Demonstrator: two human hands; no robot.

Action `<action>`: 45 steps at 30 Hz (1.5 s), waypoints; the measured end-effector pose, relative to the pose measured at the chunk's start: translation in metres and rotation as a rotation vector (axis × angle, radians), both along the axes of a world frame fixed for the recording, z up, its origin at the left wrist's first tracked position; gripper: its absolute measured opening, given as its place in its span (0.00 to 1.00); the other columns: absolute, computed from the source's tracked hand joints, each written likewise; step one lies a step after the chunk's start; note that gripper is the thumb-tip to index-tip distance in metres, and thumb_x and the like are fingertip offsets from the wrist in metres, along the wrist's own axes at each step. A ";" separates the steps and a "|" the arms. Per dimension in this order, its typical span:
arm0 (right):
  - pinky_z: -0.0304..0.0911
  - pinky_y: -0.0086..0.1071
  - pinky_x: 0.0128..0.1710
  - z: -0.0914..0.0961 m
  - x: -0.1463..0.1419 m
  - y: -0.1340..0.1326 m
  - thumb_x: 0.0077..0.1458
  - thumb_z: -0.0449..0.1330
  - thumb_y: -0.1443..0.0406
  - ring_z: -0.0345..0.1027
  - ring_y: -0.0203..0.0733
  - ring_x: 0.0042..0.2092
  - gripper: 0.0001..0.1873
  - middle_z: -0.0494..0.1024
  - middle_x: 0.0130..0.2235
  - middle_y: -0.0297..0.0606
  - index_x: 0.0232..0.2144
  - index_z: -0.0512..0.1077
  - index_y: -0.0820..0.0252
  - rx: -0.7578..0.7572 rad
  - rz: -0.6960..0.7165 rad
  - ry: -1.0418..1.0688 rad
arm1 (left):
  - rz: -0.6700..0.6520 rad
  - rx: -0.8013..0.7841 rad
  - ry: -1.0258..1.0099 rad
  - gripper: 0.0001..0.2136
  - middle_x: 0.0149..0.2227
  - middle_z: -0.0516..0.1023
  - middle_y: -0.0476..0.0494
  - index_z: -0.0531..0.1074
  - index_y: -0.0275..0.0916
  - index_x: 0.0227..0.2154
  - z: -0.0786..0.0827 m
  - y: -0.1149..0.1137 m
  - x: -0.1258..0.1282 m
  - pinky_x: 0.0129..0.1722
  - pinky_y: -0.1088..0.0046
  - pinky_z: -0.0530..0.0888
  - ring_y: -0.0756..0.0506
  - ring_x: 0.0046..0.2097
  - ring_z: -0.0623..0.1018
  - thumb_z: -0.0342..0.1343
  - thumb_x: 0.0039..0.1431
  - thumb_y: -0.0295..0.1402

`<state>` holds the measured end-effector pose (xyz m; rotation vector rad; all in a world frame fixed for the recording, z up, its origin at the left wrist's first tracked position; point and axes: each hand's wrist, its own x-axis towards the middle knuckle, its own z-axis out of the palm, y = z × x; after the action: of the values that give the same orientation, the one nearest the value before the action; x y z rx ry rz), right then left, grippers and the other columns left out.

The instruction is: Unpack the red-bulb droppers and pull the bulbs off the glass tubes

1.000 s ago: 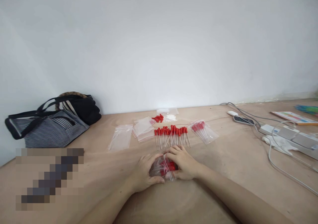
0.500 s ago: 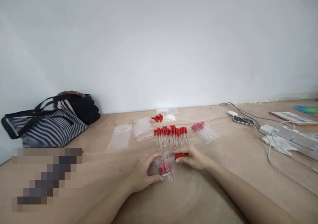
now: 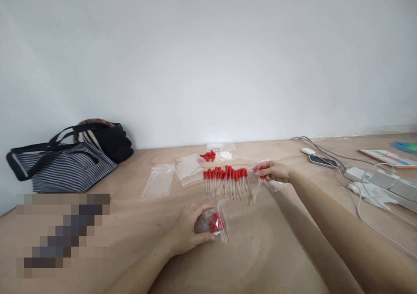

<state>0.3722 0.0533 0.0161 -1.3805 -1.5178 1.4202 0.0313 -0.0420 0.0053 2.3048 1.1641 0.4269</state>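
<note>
Tan tabletop (image 3: 260, 259) fills the foreground; nearest, the left hand (image 3: 185, 232) curls fingers and thumb around a clear bag (image 3: 224, 231), seemingly steadying its red-topped contents. Beyond, the right hand (image 3: 276, 171) pinches a single dropper (image 3: 259, 184) by its bulb, likely sparing the thin tube, at the right end of the dropper row (image 3: 229, 172).

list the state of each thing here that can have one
Left hand, curled around zip bag
Zip bag, holding red bulbs, seal unclear
Right hand, pinching a dropper
Dropper, slanted, bulb uppermost
Dropper row, side by side
Loose bulbs, heaped
Leftmost clear bag, lying flat
Power strip, adapters attached
</note>
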 end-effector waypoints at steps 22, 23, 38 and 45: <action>0.60 0.29 0.35 -0.024 -0.046 0.054 0.43 0.61 0.61 0.67 0.44 0.39 0.18 0.74 0.39 0.47 0.37 0.71 0.67 0.287 -0.226 -0.752 | -0.010 0.007 0.009 0.27 0.42 0.70 0.45 0.61 0.43 0.48 0.005 -0.002 0.000 0.44 0.60 0.65 0.41 0.43 0.69 0.59 0.44 0.45; 0.60 0.29 0.36 -0.024 -0.045 0.053 0.43 0.61 0.61 0.67 0.43 0.40 0.19 0.74 0.40 0.47 0.38 0.71 0.67 0.300 -0.225 -0.762 | -0.012 0.010 0.008 0.27 0.42 0.70 0.45 0.61 0.43 0.48 0.004 -0.002 0.000 0.44 0.60 0.65 0.41 0.43 0.69 0.59 0.44 0.45; 0.59 0.29 0.33 -0.004 -0.060 -0.008 0.50 0.53 0.63 0.64 0.35 0.31 0.12 0.72 0.33 0.38 0.37 0.69 0.62 0.540 -0.264 -0.597 | -0.001 0.013 -0.025 0.27 0.43 0.70 0.46 0.61 0.45 0.48 0.003 -0.002 0.000 0.44 0.62 0.66 0.41 0.44 0.69 0.58 0.44 0.45; 0.58 0.27 0.30 -0.022 -0.111 -0.094 0.46 0.60 0.63 0.62 0.35 0.31 0.08 0.69 0.28 0.34 0.30 0.73 0.58 0.627 0.189 -0.216 | -0.007 0.019 -0.040 0.27 0.44 0.69 0.45 0.61 0.45 0.48 -0.001 0.000 0.000 0.46 0.60 0.65 0.41 0.45 0.69 0.59 0.44 0.45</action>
<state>0.2612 -0.0405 -0.0057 -1.0363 -2.0501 0.7891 0.0312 -0.0425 0.0038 2.3050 1.1374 0.4817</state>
